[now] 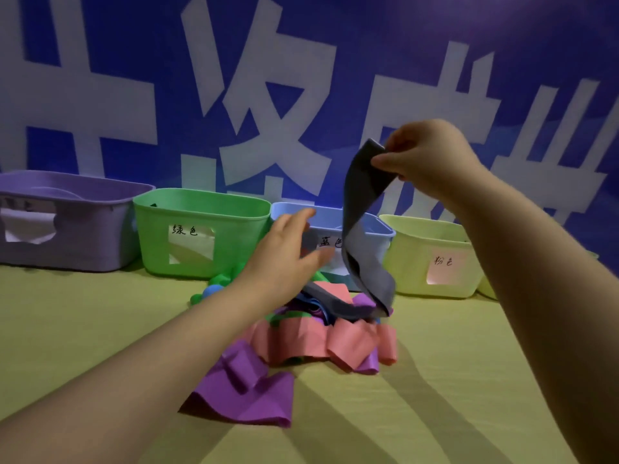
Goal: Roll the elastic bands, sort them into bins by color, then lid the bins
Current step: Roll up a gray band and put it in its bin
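Right hand (432,159): raised above the row of bins, thumb and fingertips pinched together on the top edge of a grey band (363,202). The band hangs free in front of the blue bin (382,234). Its lower end is curled and reaches the top of the pile (318,329); whether it touches cannot be told.

Left hand (284,252): fingers extended and apart, holding nothing, hovering over the rear of the pile in front of the blue bin.

Pile: loose, unrolled bands heaped mid-table. Pink bands (335,343) lie across the front, and a purple band (241,393) is spread nearest the person. Green, blue and dark pieces are tangled above.

Bins: a purple bin (100,236), a green bin (234,239), the blue bin and a pale yellow bin (408,259) stand in one row at the table's far edge against a blue banner (100,61). They sit close side by side, all unlidded, with paper labels on their fronts.

Clearance: bare yellow-green tablecloth (100,329) lies left, right and in front of the pile. The pile's rear edge sits just short of the bin fronts.
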Demonstrator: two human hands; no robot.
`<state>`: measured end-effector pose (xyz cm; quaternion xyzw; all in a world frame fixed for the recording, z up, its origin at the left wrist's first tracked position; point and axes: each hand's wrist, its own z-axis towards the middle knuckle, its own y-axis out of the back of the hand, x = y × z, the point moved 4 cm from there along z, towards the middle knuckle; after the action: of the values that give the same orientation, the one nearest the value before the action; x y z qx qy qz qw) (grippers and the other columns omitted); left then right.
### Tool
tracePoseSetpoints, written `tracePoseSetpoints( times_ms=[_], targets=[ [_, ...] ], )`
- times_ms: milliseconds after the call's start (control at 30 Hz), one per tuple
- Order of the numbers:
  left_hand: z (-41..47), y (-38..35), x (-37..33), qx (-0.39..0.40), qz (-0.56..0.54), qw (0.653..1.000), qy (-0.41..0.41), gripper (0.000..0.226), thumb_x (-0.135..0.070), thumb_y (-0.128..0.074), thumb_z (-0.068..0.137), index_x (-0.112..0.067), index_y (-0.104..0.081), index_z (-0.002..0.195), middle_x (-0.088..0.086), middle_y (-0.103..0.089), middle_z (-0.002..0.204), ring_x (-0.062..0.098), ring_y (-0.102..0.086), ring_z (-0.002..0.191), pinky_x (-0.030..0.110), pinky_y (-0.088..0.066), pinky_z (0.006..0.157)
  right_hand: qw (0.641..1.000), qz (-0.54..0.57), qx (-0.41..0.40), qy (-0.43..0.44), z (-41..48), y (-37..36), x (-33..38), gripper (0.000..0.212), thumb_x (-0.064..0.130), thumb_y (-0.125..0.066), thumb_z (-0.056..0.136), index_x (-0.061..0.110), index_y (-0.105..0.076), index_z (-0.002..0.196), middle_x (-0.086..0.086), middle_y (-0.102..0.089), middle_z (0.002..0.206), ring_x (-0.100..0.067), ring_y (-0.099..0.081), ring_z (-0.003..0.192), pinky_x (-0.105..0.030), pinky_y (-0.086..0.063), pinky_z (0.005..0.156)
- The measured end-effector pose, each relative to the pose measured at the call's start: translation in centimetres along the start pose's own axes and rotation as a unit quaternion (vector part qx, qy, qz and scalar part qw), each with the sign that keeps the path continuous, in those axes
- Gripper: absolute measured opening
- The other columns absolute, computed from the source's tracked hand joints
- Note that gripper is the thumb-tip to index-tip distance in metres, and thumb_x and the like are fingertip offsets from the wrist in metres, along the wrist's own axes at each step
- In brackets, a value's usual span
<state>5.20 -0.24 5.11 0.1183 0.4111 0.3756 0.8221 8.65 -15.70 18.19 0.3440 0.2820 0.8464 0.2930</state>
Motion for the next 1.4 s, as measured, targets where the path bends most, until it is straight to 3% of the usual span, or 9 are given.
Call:
tracePoseSetpoints(
  times_ms=[233, 433, 567, 667, 900, 1000, 1167, 1267, 1400],
  targets=[
    [5.1, 1.4, -1.4, -0.021, 0.021, 0.999, -0.031, 0.045, -0.022, -0.053, 0.093, -0.017, -0.04, 0.135, 0.008, -0.05, 0.125, 0.024, -0.055, 0.102, 0.032, -0.042, 0.09, 0.997, -0.039, -0.038, 0.06, 2.3, 0.7, 2.2, 0.018, 0.022, -0.065, 0.085, 0.014, -0.065, 0.101, -0.004, -0.063, 0.091, -0.015, -0.062, 0.083, -0.029, -0.054, 0.076],
    [6.7, -0.3, 0.6, 0.116, -0.068, 0.986, 0.1, 0.031, -0.013, -0.063, 0.086, -0.014, -0.06, 0.117, 0.003, -0.066, 0.105, 0.02, -0.061, 0.099, 0.018, -0.046, 0.075, 0.995, -0.045, -0.041, 0.082, 2.8, 0.9, 2.4, 0.016, 0.022, -0.067, 0.083, 0.015, -0.064, 0.097, -0.004, -0.063, 0.095, -0.017, -0.061, 0.09, -0.033, -0.053, 0.083],
    [7.0, 1.0, 1.5, 0.004, 0.056, 0.992, 0.111, 0.015, -0.025, -0.065, 0.085, -0.019, -0.071, 0.097, 0.006, -0.069, 0.089, 0.026, -0.061, 0.085, 0.032, -0.043, 0.073, 0.994, -0.028, -0.03, 0.102, 1.9, 1.4, 2.4, 0.014, 0.024, -0.069, 0.081, 0.021, -0.06, 0.092, 0.004, -0.059, 0.089, -0.01, -0.057, 0.084, -0.017, -0.048, 0.069],
    [6.2, 0.5, 2.0, 0.019, 0.002, 0.99, 0.136, 0.004, -0.017, -0.063, 0.086, -0.018, -0.067, 0.087, 0.002, -0.064, 0.077, 0.022, -0.06, 0.068, 0.032, -0.046, 0.069, 0.993, -0.031, -0.005, 0.117, 0.0, 0.6, 2.4, 0.02, 0.024, -0.071, 0.079, 0.021, -0.063, 0.097, 0.007, -0.059, 0.087, -0.006, -0.056, 0.079, -0.011, -0.044, 0.065],
    [2.7, -0.6, 3.0, 0.158, 0.102, 0.977, 0.095, 0.054, 0.013, -0.047, 0.077, -0.017, -0.058, 0.12, 0.002, -0.059, 0.102, 0.021, -0.054, 0.088, 0.024, -0.04, 0.062, 0.987, -0.05, 0.127, 0.09, -5.5, -5.7, 0.2, 0.022, 0.02, -0.075, 0.073, 0.018, -0.072, 0.094, 0.0, -0.071, 0.09, -0.013, -0.061, 0.082, -0.027, -0.048, 0.079],
    [0.7, -0.3, 2.3, 0.256, 0.173, 0.947, 0.087, 0.047, 0.01, -0.042, 0.077, -0.016, -0.061, 0.111, 0.009, -0.064, 0.103, 0.024, -0.058, 0.085, 0.034, -0.049, 0.066, 0.984, -0.03, 0.156, 0.081, -7.0, -8.2, -0.9, 0.02, 0.021, -0.077, 0.07, 0.019, -0.073, 0.09, 0.002, -0.072, 0.087, -0.012, -0.061, 0.079, -0.031, -0.048, 0.078],
    [-0.7, 0.1, 0.3, 0.168, -0.008, 0.982, 0.09, 0.027, -0.001, -0.045, 0.09, -0.013, -0.069, 0.097, -0.006, -0.065, 0.081, 0.001, -0.056, 0.07, 0.007, -0.042, 0.059, 0.983, -0.022, 0.172, 0.055, -8.5, -10.8, -2.0, 0.025, 0.024, -0.077, 0.069, 0.022, -0.071, 0.093, 0.002, -0.071, 0.091, -0.015, -0.063, 0.088, -0.033, -0.05, 0.082],
    [-1.9, -0.4, 0.5, 0.145, -0.144, 0.968, 0.146, 0.013, -0.013, -0.058, 0.089, -0.019, -0.065, 0.08, -0.007, -0.062, 0.069, -0.002, -0.054, 0.058, 0.01, -0.042, 0.047, 0.984, -0.024, 0.167, 0.051, -8.8, -11.3, -2.3, 0.026, 0.024, -0.075, 0.071, 0.021, -0.07, 0.096, 0.0, -0.072, 0.092, -0.017, -0.063, 0.09, -0.031, -0.049, 0.079],
    [-3.1, -1.1, 2.3, 0.093, -0.099, 0.98, 0.147, 0.021, -0.008, -0.074, 0.074, -0.026, -0.065, 0.07, -0.005, -0.067, 0.067, 0.0, -0.056, 0.057, 0.023, -0.046, 0.066, 0.984, -0.012, 0.171, 0.048, -9.6, -11.8, -2.6, 0.026, 0.024, -0.075, 0.072, 0.021, -0.07, 0.097, -0.001, -0.071, 0.092, -0.017, -0.064, 0.089, -0.032, -0.05, 0.08]
  ],
)
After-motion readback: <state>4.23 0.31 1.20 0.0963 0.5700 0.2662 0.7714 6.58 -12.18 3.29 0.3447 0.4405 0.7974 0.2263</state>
